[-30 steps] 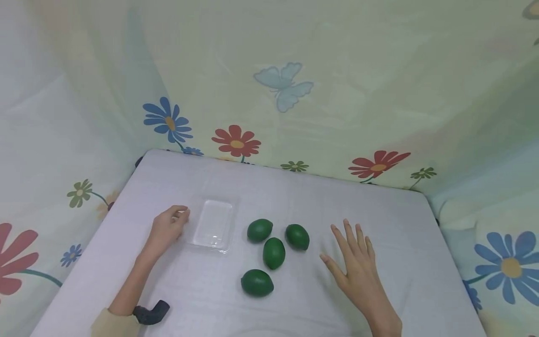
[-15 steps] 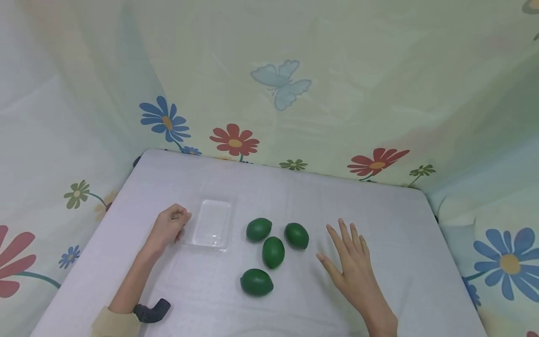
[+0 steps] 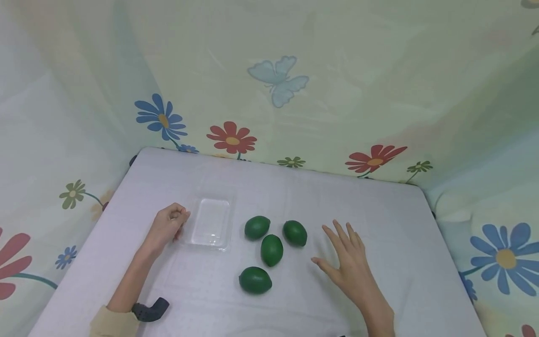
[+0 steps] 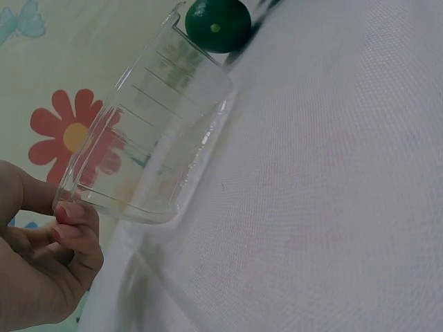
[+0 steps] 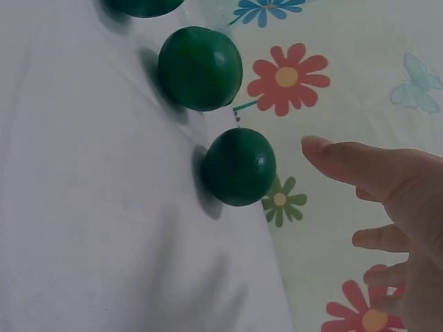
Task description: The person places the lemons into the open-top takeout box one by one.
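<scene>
At the clear tub [image 3: 212,222], the left hand [image 3: 166,224] pinches the rim, ideally lightly, while right of it, past four green limes [image 3: 271,250], the right hand [image 3: 350,262] spreads wide, soft cupping probably best.

No readable text, labels, brands, numbers or signs in any view.

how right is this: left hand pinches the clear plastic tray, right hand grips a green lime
The right hand grips nothing: the right wrist view shows it apart from the nearest green lime. The left hand does pinch the clear plastic tray.
</scene>
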Available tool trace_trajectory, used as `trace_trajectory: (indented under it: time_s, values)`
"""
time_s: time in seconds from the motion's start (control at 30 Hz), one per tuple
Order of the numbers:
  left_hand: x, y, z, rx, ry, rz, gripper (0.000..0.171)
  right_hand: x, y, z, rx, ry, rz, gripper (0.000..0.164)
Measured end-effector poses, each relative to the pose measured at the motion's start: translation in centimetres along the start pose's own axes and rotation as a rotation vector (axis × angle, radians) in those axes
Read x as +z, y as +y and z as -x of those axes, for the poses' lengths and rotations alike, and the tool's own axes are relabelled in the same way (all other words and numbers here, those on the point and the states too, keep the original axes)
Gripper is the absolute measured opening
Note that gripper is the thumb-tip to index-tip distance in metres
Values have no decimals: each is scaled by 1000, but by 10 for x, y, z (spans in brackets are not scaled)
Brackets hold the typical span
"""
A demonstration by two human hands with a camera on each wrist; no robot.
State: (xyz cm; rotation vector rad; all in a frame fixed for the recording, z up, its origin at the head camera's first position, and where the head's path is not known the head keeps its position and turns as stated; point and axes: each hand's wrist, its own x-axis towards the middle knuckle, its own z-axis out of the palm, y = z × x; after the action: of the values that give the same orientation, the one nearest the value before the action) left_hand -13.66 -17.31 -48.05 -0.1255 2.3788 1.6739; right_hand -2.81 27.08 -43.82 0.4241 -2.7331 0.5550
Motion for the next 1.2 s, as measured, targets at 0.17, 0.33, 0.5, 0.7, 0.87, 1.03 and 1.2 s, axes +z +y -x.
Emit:
trace_trajectory:
  time_s: [0.17, 0.33, 0.5, 0.7, 0.87, 1.03, 1.2]
  values:
    - [0, -2, 0, 3, 6, -9, 26, 10, 7, -2, 23, -56, -10, 87]
    - [2, -3, -1, -4, -5, 0, 26, 22, 13, -6, 107, -161, -55, 89]
    - [1, -1, -1, 2, -14, 0, 28, 36, 10, -15, 172, -232, -121, 90]
    - [0, -1, 2, -11, -8, 2, 27, 53, 4, -25, 149, -242, -163, 87]
    - [-1, -1, 5, -10, -8, 8, 26, 61, -2, -30, 150, -230, -178, 84]
    - [-1, 0, 4, 0, -5, 0, 27, 64, -7, -31, 123, -175, -158, 80]
    - [-1, 0, 3, -3, -9, 14, 27, 69, -8, -32, 56, -95, -121, 73]
